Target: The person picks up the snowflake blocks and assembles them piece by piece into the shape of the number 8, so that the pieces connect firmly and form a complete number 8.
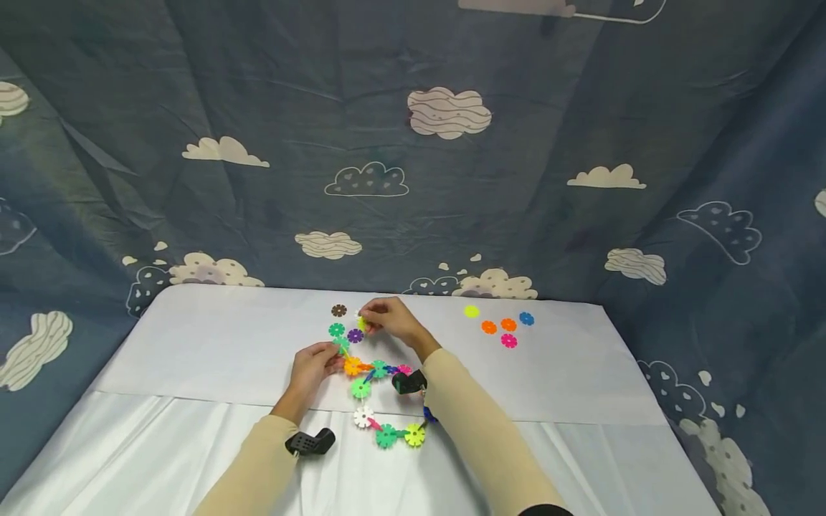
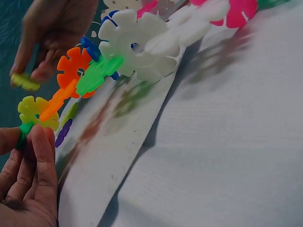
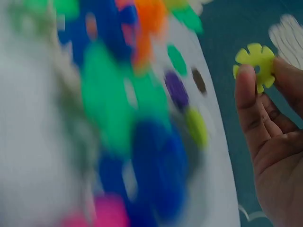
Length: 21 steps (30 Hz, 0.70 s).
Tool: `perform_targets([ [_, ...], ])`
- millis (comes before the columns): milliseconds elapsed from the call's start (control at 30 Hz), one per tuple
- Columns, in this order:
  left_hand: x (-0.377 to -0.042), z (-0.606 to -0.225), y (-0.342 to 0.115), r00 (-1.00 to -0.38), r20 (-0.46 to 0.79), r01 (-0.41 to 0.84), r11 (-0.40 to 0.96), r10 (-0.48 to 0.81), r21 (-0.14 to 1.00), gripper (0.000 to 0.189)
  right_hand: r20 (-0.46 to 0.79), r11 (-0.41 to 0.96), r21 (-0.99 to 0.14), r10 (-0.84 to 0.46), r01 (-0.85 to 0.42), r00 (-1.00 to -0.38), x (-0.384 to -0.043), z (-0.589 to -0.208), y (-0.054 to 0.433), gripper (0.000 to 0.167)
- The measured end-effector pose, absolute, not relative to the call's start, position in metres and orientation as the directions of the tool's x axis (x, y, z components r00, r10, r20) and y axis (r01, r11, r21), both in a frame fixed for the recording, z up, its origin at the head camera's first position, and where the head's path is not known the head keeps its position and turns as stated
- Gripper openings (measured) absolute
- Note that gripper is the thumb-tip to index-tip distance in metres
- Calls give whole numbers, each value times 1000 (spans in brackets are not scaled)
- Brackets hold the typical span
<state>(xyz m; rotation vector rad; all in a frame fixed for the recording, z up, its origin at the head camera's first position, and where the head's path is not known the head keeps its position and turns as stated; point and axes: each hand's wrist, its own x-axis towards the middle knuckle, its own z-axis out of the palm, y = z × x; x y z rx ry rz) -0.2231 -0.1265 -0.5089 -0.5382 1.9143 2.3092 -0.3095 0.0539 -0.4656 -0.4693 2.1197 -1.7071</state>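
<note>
The right hand (image 1: 393, 320) is pinching a yellow disc (image 3: 250, 56); the left hand (image 1: 312, 367), a green disc (image 2: 23, 134). Linked discs (image 1: 361, 389) are curving at the head view's lower centre.

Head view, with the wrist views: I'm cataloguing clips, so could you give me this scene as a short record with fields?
Left hand: pinches the green disc at the end of the chain
Right hand: pinches a yellow disc, apart from the chain
Chain: linked flower-shaped discs in mixed colours, partly behind the right sleeve
Loose near the hands: brown one, green one, purple one, yellow one
Loose farther right: another yellow one, two orange ones, pink one, blue one
Surface: white table
Backdrop: dark cloth with cloud shapes
</note>
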Motion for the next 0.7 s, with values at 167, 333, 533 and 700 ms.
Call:
perform_targets([
  [167, -223, -511, -125, -942, -301, -268, -210, -145, 940, 26, -125, 200, -979, -501, 25, -857, -305, -473, 26, 22],
  [333, -222, -510, -125, -948, -286, -252, -215, -140, 943, 25, -147, 191, -980, -501, 57, -853, -304, -482, 20, 19],
  [533, -223, -513, -126, -948, -282, -242, -239, -149, 940, 23, -132, 203, -979, -508, 31, -851, -301, -481, 17, 17],
  [700, -224, -514, -127, -948, -280, -238, -245, -153, 940, 22, -128, 265, -964, -515, -16, -848, -302, -483, 15, 18],
])
